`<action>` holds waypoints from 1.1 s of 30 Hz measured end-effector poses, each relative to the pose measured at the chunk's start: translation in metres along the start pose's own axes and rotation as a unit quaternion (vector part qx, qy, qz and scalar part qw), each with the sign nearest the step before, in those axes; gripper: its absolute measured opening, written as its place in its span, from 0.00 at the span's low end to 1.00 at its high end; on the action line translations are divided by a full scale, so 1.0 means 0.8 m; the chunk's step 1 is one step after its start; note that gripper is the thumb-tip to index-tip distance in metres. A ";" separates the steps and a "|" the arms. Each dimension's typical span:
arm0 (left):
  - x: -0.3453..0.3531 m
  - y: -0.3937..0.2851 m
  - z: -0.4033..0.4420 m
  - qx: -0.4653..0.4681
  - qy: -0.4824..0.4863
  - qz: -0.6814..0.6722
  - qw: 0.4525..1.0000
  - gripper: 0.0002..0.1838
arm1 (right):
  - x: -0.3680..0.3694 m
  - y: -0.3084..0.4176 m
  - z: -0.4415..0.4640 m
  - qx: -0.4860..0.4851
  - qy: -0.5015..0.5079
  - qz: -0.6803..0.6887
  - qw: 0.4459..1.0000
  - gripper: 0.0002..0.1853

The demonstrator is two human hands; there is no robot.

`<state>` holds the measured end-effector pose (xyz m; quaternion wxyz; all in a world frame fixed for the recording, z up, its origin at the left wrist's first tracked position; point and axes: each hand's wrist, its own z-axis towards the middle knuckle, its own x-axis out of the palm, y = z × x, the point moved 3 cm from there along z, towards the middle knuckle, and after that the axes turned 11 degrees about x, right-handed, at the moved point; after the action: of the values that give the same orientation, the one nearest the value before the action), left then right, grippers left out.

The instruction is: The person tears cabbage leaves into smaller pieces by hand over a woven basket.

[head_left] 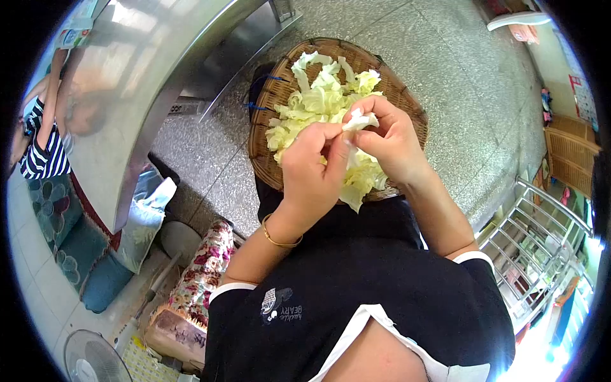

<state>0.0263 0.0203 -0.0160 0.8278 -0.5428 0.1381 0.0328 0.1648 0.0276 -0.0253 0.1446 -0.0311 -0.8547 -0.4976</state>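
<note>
Bamboo-coloured woven basket [414,114], round and shallow, brown at the rim, with blue ties [257,107] on its left edge; position: at the person's lap, above the speckled grey floor [474,127]. Contents: torn cabbage leaves [318,99], pale yellow-green with white ribs, heaped loosely and overlapping, covering most of the middle, one pointed leaf tip reaching the near rim. Leaf piece [361,121], one, small, whitish and curled; position: raised over the heap, between the two hands. Left hand [310,162]: thumb and forefinger pinching the near end of the leaf piece, the other fingers folded in; gold-toned bracelet [280,240] at the wrist. Right hand [396,137]: thumb and curled fingers pinching the same piece, fingertips just beside those of the left. Clothing: black top [382,274], short-sleeved, white trim at cuffs and neckline, small printed motif on the chest, lettering upside down to the view. Surroundings, left: smooth pale counter [143,76] with metal edge; beyond it, another person in a navy-and-white striped top [48,153], partly cut off by the lens border; floral-covered seat [203,264]; round fan [94,361] at the lower corner. Surroundings, right: tubular metal rack [523,248], well apart from the basket; tan wicker piece [571,153], its type unclear.
</note>
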 end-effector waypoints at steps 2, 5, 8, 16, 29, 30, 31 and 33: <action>0.004 0.003 -0.005 0.001 -0.009 0.000 1.000 0.04 | 0.001 -0.007 0.001 0.003 -0.006 0.000 1.000 0.11; 0.012 0.008 -0.009 0.021 -0.030 0.014 0.999 0.03 | 0.003 -0.011 0.003 0.027 -0.034 -0.007 0.999 0.11; 0.014 0.008 -0.010 0.043 -0.042 0.043 0.997 0.03 | 0.001 -0.016 0.006 0.056 -0.051 -0.015 0.997 0.11; 0.003 0.017 -0.010 0.033 -0.078 0.050 0.995 0.03 | 0.015 -0.020 0.008 -0.009 -0.002 -0.030 1.000 0.18; 0.001 0.016 -0.024 0.040 -0.061 0.033 0.997 0.03 | 0.014 -0.024 0.003 0.063 0.087 0.114 0.988 0.12; 0.000 0.014 -0.024 0.030 -0.059 0.026 0.997 0.03 | 0.015 -0.021 -0.002 0.053 0.069 0.105 0.991 0.13; 0.000 0.012 -0.024 0.020 -0.059 0.019 0.998 0.03 | 0.016 -0.019 -0.006 0.043 0.050 0.096 0.993 0.14; -0.002 0.005 -0.012 0.059 -0.043 0.027 0.997 0.03 | 0.014 -0.026 -0.008 0.004 0.013 0.050 0.999 0.13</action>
<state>0.0219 0.0133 -0.0230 0.8623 -0.4874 0.1182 0.0702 0.1513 0.0104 -0.0363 0.1806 -0.0672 -0.8522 -0.4864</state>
